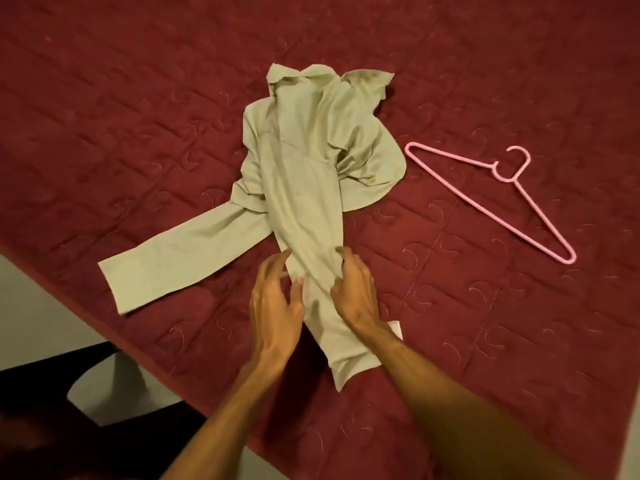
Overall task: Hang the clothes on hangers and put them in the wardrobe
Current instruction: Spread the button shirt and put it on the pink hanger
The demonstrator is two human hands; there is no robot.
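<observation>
Now: the shirt lies crumpled on the quilt, collar at the far end. One sleeve stretches flat toward our left, and the narrow end points back at us. Both our hands are at that near, narrow part.

Left hand: fingers spread and loosely bent beside the cloth's left edge, thumb tip touching the fabric, nothing gripped.

Right hand: fingers curled into the right edge, pinching a fold that puckers under the fingertips.

The hanger, pink, lies flat on the quilt to the right of the shirt, near but apart, hook toward the far side. A small white tag shows just beside our right wrist. We note pale floor at lower left, past the quilt's edge.
</observation>
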